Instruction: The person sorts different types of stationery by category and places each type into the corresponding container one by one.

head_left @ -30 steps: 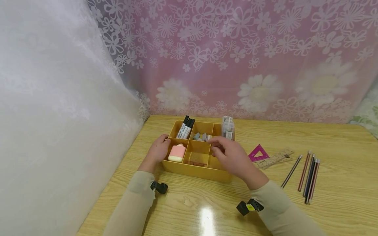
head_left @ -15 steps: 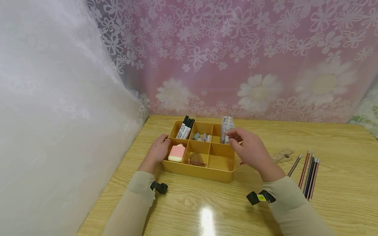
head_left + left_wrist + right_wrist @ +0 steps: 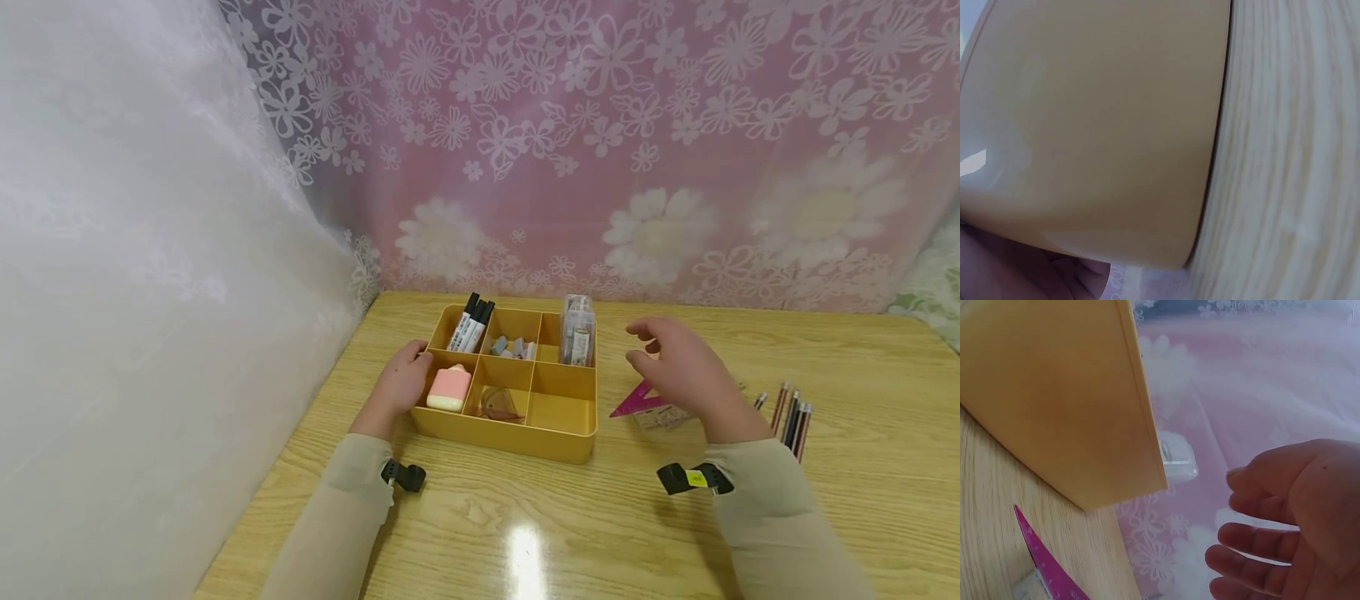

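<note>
A yellow compartment organizer (image 3: 502,439) sits on the table. My left hand (image 3: 403,379) grips its left side, the thumb at the rim; in the left wrist view the organizer's wall (image 3: 1104,125) hides most of that hand. My right hand (image 3: 686,367) holds nothing and hovers right of the organizer, fingers loosely bent and apart in the right wrist view. Below it lie a magenta set square (image 3: 632,402) and a clear ruler (image 3: 660,417), both partly covered. Inside the organizer are black-capped markers (image 3: 471,327), small erasers (image 3: 513,347), a pink bottle (image 3: 450,388), a clear protractor (image 3: 498,404) and clear plastic packs (image 3: 579,337).
Several pencils (image 3: 797,423) lie right of my right hand, partly behind the wrist. The front right compartment (image 3: 561,412) of the organizer shows its bare floor. A pink floral curtain (image 3: 570,167) hangs behind the table (image 3: 465,517), and a white sheet (image 3: 150,292) hangs at the left.
My right hand has moved right from over the organizer to above the set square and ruler. The protractor now shows in the front middle compartment. My left hand has stayed put.
</note>
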### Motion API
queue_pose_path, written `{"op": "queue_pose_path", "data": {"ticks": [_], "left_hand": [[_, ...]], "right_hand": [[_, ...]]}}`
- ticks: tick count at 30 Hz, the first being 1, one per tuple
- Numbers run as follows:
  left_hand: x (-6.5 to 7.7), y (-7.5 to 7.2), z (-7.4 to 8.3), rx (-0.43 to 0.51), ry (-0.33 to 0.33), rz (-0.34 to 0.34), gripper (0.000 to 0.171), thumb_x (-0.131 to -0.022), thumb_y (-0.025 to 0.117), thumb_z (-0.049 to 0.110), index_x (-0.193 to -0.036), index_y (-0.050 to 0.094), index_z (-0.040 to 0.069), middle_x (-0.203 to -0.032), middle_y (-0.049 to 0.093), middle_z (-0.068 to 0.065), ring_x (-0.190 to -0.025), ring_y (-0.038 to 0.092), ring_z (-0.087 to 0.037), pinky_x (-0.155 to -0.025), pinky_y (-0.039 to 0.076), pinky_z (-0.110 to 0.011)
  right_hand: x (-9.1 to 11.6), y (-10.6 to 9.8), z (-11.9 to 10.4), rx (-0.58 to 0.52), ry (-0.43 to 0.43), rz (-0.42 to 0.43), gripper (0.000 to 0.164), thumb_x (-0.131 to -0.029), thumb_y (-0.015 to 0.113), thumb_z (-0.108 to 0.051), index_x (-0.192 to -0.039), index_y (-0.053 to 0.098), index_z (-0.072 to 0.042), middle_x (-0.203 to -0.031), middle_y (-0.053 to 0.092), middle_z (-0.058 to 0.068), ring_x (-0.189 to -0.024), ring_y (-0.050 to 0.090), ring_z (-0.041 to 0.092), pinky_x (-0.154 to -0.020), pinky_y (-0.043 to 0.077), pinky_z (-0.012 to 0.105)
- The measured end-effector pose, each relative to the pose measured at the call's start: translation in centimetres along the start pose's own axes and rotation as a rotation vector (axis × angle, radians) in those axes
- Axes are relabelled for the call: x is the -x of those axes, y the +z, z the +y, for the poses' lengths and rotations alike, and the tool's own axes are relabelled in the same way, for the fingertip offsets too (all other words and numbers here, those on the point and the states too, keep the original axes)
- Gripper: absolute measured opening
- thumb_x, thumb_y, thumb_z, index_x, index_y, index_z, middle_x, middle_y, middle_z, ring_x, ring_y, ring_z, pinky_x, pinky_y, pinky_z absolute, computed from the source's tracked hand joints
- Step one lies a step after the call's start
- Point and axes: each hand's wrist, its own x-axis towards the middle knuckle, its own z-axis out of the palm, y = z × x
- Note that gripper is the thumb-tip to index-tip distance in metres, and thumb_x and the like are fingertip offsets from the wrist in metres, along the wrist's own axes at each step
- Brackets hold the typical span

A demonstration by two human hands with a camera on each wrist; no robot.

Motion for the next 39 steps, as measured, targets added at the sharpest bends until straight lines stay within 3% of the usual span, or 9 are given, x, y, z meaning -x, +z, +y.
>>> {"op": "queue_pose_path", "data": {"ticks": [11, 19, 24, 27, 30, 35, 39], "left_hand": [[-0.3, 0.0, 0.0, -0.010, 0.005, -0.006, 0.047, -0.111, 0.034, 0.031, -0.150, 0.045, 0.008, -0.151, 0.047, -0.015, -0.140, 0.041, -0.037, -0.114, 0.031, -0.058], [-0.4, 0.1, -0.2, -0.024, 0.005, -0.004, 0.047, -0.111, 0.035, 0.031, -0.149, 0.047, 0.007, -0.150, 0.049, -0.014, -0.140, 0.042, -0.036, -0.114, 0.031, -0.057], [-0.2, 0.0, -0.1, -0.028, -0.002, -0.005, 0.048, -0.110, 0.034, 0.032, -0.150, 0.045, 0.008, -0.151, 0.047, -0.015, -0.140, 0.041, -0.037, -0.114, 0.031, -0.058], [-0.2, -0.1, 0.0, -0.020, -0.005, -0.008, 0.048, -0.111, 0.034, 0.032, -0.151, 0.044, 0.009, -0.152, 0.047, -0.015, -0.141, 0.040, -0.037, -0.114, 0.031, -0.059], [-0.1, 0.0, 0.0, -0.010, -0.012, -0.008, 0.048, -0.111, 0.035, 0.033, -0.150, 0.044, 0.010, -0.152, 0.047, -0.014, -0.141, 0.041, -0.036, -0.114, 0.031, -0.058], [-0.2, 0.0, 0.0, -0.009, -0.015, -0.008, 0.048, -0.110, 0.035, 0.034, -0.150, 0.045, 0.009, -0.152, 0.047, -0.014, -0.141, 0.041, -0.036, -0.114, 0.031, -0.058], [-0.3, 0.0, -0.1, -0.007, -0.018, -0.008, 0.047, -0.110, 0.035, 0.034, -0.149, 0.046, 0.009, -0.151, 0.048, -0.014, -0.140, 0.041, -0.036, -0.115, 0.030, -0.058]], "right_hand": [[0.0, -0.8, 3.3, 0.088, 0.092, -0.048, 0.061, -0.100, 0.060, -0.031, -0.146, 0.044, 0.006, -0.138, 0.045, 0.032, -0.122, 0.047, 0.051, -0.097, 0.041, 0.069], [-0.7, 1.0, 5.3, 0.221, 0.095, -0.174, 0.079, -0.091, 0.069, -0.037, -0.143, 0.042, 0.016, -0.138, 0.038, 0.044, -0.122, 0.041, 0.064, -0.097, 0.040, 0.072], [-0.9, 2.4, 5.2, 0.233, 0.085, -0.252, 0.083, -0.083, 0.079, -0.043, -0.134, 0.051, 0.016, -0.127, 0.050, 0.039, -0.111, 0.052, 0.054, -0.094, 0.048, 0.064], [-0.7, 3.1, 4.9, 0.239, 0.085, -0.297, 0.076, -0.080, 0.081, -0.050, -0.120, 0.060, 0.010, -0.109, 0.058, 0.026, -0.093, 0.058, 0.040, -0.082, 0.054, 0.053], [-0.5, 3.6, 4.5, 0.260, 0.088, -0.306, 0.077, -0.077, 0.080, -0.060, -0.116, 0.062, 0.004, -0.103, 0.060, 0.017, -0.086, 0.056, 0.032, -0.072, 0.054, 0.048], [-0.3, 4.3, 4.1, 0.298, 0.120, -0.269, 0.089, -0.073, 0.079, -0.067, -0.126, 0.059, 0.001, -0.115, 0.059, 0.021, -0.093, 0.054, 0.036, -0.072, 0.053, 0.053], [-0.5, 4.6, 3.9, 0.318, 0.121, -0.251, 0.085, -0.073, 0.080, -0.065, -0.121, 0.059, 0.001, -0.107, 0.061, 0.017, -0.090, 0.054, 0.035, -0.072, 0.052, 0.052]]}}
